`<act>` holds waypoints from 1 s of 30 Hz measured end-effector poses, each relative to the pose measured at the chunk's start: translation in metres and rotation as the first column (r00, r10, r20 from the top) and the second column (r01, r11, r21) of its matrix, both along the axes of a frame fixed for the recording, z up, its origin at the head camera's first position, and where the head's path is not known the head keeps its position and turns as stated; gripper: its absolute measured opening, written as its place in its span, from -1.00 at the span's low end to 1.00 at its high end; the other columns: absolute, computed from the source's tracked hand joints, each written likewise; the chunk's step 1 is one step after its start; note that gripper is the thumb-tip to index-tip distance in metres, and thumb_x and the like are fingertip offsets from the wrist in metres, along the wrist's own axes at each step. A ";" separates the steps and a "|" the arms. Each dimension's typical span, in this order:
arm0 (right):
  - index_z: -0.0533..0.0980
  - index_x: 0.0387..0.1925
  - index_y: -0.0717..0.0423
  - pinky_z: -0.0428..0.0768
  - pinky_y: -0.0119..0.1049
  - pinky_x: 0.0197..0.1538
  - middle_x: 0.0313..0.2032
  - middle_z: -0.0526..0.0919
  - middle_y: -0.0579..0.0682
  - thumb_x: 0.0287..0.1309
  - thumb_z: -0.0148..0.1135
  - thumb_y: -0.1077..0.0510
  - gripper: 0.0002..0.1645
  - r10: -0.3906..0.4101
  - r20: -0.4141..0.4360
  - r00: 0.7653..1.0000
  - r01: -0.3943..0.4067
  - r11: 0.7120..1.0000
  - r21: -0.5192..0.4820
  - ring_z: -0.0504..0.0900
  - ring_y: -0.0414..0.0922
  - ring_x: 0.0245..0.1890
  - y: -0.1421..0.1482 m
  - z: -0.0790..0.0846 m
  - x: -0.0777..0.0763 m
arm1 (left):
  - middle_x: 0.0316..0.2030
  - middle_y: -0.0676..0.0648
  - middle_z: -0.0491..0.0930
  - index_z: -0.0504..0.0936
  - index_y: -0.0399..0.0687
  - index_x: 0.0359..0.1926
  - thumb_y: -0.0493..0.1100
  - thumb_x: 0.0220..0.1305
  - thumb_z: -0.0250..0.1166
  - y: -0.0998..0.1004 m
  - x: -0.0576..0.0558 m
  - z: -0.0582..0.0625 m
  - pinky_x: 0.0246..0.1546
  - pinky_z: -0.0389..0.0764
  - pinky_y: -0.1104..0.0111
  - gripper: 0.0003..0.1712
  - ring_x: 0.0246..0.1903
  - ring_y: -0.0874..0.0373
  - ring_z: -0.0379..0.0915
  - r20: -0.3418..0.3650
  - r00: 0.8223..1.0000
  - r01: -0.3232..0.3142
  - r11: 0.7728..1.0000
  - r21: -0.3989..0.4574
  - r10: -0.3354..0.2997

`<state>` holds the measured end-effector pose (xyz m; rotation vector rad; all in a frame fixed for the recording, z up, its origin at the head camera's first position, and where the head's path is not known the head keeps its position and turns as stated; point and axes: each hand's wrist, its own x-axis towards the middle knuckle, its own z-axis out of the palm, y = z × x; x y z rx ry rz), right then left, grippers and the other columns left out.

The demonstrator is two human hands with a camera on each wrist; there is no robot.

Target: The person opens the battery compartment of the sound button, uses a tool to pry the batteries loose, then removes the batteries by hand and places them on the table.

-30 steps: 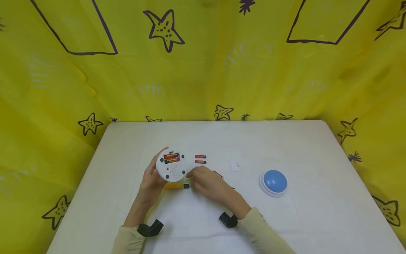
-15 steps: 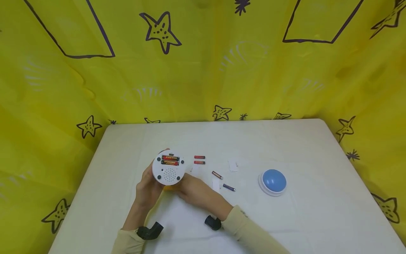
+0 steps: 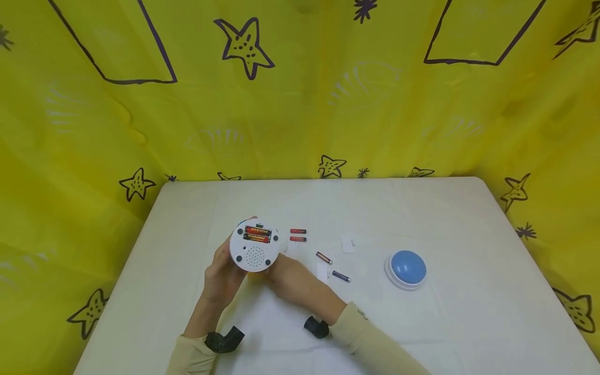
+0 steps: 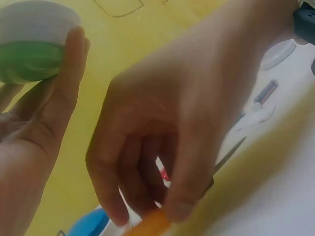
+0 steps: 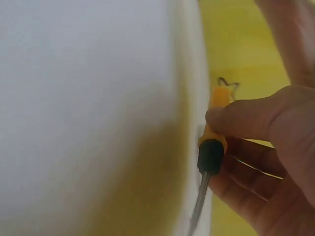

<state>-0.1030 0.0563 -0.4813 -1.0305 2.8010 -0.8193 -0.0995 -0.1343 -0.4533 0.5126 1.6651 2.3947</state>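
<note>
My left hand (image 3: pixel 220 278) holds a round push-button buzzer (image 3: pixel 255 258) upside down above the table. Its white underside faces up, showing speaker holes, dark feet and an open battery compartment with two red-and-black batteries (image 3: pixel 258 234) inside. In the left wrist view the buzzer's green dome (image 4: pixel 29 61) points down, fingers around its side. Just below the buzzer, my right hand (image 3: pixel 295 281) pinches a screwdriver (image 5: pixel 211 155) between thumb and fingers. The right wrist view shows its yellow-orange handle, dark collar and metal shaft.
Right of the buzzer lie two red batteries (image 3: pixel 298 239), a copper-coloured battery (image 3: pixel 324 258) and a dark battery (image 3: pixel 341 276). Small white pieces (image 3: pixel 348 245) lie nearby. A blue-domed buzzer (image 3: pixel 409 268) stands further right. Another blue item (image 4: pixel 91 223) shows behind the right hand.
My right hand has moved left and down to the buzzer's lower edge and taken hold of the screwdriver that lay on the table. The left hand keeps the buzzer in about the same place.
</note>
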 end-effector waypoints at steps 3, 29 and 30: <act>0.51 0.22 0.05 0.64 -0.36 -0.06 -0.09 0.70 -0.07 0.45 0.24 0.13 -0.63 -0.030 0.079 0.996 0.037 0.995 -0.088 0.58 -0.19 -0.18 0.008 0.006 -0.003 | 0.55 0.10 0.30 0.30 0.09 0.57 0.12 0.58 -0.25 0.000 -0.001 0.003 0.35 0.48 0.33 -0.33 0.44 0.21 0.31 -0.005 1.000 0.016 1.000 0.004 -0.016; 0.35 0.21 0.31 0.64 -0.51 0.15 0.16 0.50 0.19 0.32 0.30 0.40 -0.51 -0.226 0.313 0.922 0.382 0.657 -0.650 0.64 -0.09 0.11 0.098 0.057 -0.009 | 0.37 0.20 0.40 0.32 0.44 0.45 0.28 0.54 -0.11 0.030 -0.023 0.020 0.22 0.58 0.23 -0.45 0.25 0.21 0.42 0.012 0.989 0.149 0.987 0.055 -0.150; 0.34 0.20 0.35 0.63 -0.53 0.16 0.14 0.48 0.18 0.32 0.29 0.43 -0.52 -0.226 0.306 0.925 0.379 0.631 -0.677 0.63 -0.14 0.10 0.100 0.059 -0.008 | 0.37 0.21 0.40 0.33 0.45 0.44 0.30 0.53 -0.10 0.031 -0.023 0.020 0.22 0.58 0.23 -0.46 0.25 0.21 0.42 0.019 0.989 0.147 0.987 0.062 -0.149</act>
